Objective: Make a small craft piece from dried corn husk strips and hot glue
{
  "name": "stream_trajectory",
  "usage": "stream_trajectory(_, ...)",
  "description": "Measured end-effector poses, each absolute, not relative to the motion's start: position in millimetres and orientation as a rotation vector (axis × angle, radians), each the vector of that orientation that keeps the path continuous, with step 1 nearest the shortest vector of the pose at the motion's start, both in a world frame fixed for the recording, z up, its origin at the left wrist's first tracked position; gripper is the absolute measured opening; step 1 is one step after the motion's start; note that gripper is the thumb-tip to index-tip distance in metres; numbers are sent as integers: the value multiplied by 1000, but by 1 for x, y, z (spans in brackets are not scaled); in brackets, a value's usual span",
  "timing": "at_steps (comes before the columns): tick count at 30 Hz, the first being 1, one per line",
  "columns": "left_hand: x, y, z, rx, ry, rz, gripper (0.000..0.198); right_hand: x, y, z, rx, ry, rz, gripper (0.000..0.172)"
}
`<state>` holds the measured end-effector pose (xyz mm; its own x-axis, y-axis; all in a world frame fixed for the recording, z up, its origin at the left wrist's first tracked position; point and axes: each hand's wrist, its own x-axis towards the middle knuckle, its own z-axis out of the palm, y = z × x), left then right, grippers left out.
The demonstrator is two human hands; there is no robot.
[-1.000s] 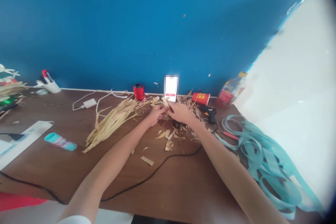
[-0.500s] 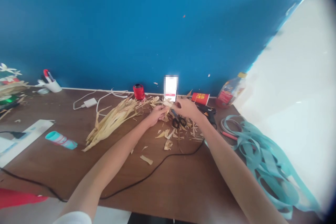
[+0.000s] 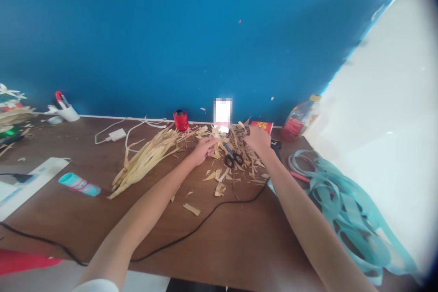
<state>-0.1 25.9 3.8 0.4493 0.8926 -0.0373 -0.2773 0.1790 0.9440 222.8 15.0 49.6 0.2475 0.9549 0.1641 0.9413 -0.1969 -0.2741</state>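
Note:
My left hand (image 3: 205, 147) is closed in a pinch on a pale piece of dried corn husk (image 3: 216, 135) in front of the propped phone (image 3: 222, 112). To its right, above a heap of husk scraps (image 3: 251, 157), my right hand (image 3: 259, 138) has its fingers drawn together. A pale sliver shows by those fingertips, but whether they grip it is unclear. Black-handled scissors (image 3: 234, 159) lie among the scraps between both hands. Left of my left hand rests a long bundle of dried corn husks (image 3: 145, 159).
Along the wall stand a red spool (image 3: 181, 120), a red container (image 3: 267, 126) and a bottle (image 3: 297, 121). A black glue gun (image 3: 276, 146) is partly behind my right wrist. Teal ribbon (image 3: 337, 200) sprawls at right; a black cable (image 3: 205, 219) crosses the table. A teal roll (image 3: 80, 185) lies left.
My right hand has moved right, away from my left hand, and now partly covers the red container. My left hand has stayed nearly in place with its husk piece.

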Motion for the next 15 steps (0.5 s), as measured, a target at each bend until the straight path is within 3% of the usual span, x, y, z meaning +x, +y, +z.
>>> stream_trajectory(7, 1, 26, 2, 1122, 720, 931, 35, 201, 14, 47, -1869, -1853, 182, 30)
stream_trajectory(10, 1, 27, 1, 1122, 724, 937, 35, 187, 13, 45, -1602, -1955, 496, 24)
stream_trajectory(13, 1, 27, 0, 1147, 700, 923, 36, 174, 10, 43, -1421, -1883, 821, 36)
stream_trajectory(15, 1, 26, -1, 1165, 693, 915, 36, 169, 9, 41, -1351, -1829, 857, 37)
